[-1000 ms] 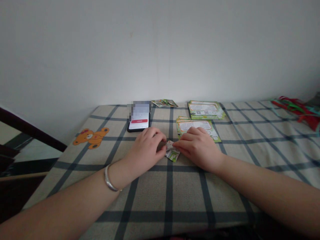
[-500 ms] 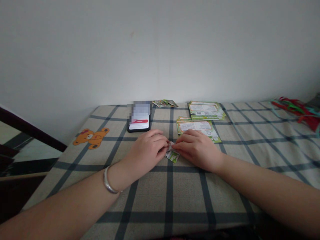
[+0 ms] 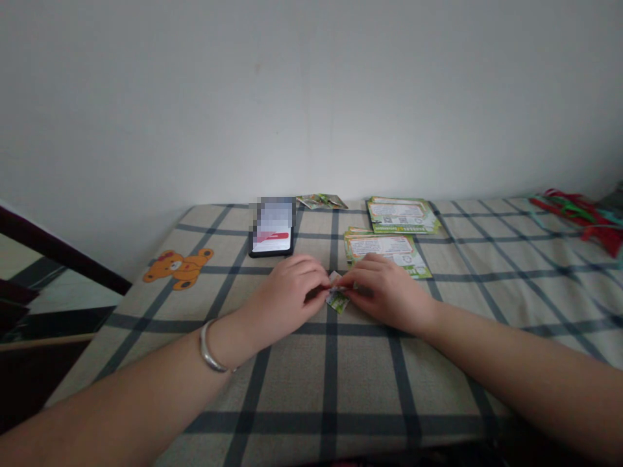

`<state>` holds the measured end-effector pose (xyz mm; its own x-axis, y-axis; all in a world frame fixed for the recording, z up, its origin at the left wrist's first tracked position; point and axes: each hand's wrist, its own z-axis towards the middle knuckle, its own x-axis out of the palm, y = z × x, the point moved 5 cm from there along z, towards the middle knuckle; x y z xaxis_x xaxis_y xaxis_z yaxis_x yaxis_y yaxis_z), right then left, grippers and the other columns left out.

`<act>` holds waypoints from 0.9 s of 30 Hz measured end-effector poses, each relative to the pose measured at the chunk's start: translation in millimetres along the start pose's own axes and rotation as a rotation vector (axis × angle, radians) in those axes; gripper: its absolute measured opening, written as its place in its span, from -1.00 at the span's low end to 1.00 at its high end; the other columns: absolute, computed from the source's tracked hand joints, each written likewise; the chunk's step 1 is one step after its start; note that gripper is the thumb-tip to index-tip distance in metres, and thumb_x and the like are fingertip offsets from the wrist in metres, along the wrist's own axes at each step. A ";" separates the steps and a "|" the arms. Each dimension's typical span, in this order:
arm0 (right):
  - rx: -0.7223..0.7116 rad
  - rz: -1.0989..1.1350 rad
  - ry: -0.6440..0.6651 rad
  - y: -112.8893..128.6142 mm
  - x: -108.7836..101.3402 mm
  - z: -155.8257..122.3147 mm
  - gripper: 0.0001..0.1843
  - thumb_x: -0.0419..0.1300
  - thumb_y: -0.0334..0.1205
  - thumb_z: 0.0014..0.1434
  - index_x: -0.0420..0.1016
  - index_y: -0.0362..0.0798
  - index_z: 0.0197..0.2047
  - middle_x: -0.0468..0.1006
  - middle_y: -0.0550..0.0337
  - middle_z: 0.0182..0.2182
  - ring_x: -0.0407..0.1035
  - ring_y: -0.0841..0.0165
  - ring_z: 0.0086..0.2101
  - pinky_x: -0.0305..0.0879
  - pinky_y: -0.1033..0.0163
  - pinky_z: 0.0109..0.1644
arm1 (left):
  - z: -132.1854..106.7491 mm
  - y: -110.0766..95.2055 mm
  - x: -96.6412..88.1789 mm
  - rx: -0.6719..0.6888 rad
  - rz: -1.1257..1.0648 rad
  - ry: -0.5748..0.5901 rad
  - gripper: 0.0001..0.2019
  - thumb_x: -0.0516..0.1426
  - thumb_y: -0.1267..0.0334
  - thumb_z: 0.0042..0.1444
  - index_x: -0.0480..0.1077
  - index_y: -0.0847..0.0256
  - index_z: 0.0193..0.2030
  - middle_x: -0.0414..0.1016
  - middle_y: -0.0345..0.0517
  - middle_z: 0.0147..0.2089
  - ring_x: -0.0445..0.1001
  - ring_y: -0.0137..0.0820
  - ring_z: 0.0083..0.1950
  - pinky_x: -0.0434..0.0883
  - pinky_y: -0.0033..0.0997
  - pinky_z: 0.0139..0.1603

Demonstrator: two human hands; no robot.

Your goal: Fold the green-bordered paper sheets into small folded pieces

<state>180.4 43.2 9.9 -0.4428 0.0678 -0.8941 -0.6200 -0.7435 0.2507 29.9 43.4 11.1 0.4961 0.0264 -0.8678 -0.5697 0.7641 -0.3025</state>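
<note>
Between my two hands, a small folded piece of green-and-white printed paper [image 3: 337, 301] is pinched just above the checked cloth. My left hand [image 3: 296, 288], with a silver bangle on its wrist, has its fingertips closed on the paper's left side. From the right, my right hand [image 3: 384, 292] grips the paper with thumb and fingers, partly covering it. Just beyond my right hand lies a fanned stack of printed leaflets [image 3: 384, 246]. A second stack of leaflets [image 3: 402, 214] sits behind it, nearer the wall.
A phone [image 3: 272, 233] with a lit screen lies beyond my left hand. Small folded paper pieces [image 3: 321, 201] rest by the wall [image 3: 311, 97]. An orange bear cutout [image 3: 179, 268] is at the left on the checked cloth [image 3: 292, 383]. Red and green straps [image 3: 584, 214] lie far right.
The fingertips have shifted slightly on the paper. Its upper part now stands up a little between them, and less of its lower printed part shows.
</note>
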 end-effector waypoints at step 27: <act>0.149 0.007 0.064 -10.3 -2.9 2.2 -0.84 0.18 -0.21 0.21 0.56 -0.04 -0.36 0.55 0.21 -0.45 0.35 0.37 -0.36 0.19 0.26 -0.24 | -3.7 -1.0 -2.6 -0.224 0.173 0.085 -0.85 0.13 0.23 0.20 0.45 0.21 -0.34 0.45 -0.13 -0.28 0.35 -0.28 -0.15 0.28 -0.22 -0.09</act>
<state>186.6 52.1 10.7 -0.4082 0.0171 -0.9128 -0.7085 -0.6365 0.3048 26.8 40.1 12.2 0.3275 0.0829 -0.9412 -0.7763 0.5914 -0.2181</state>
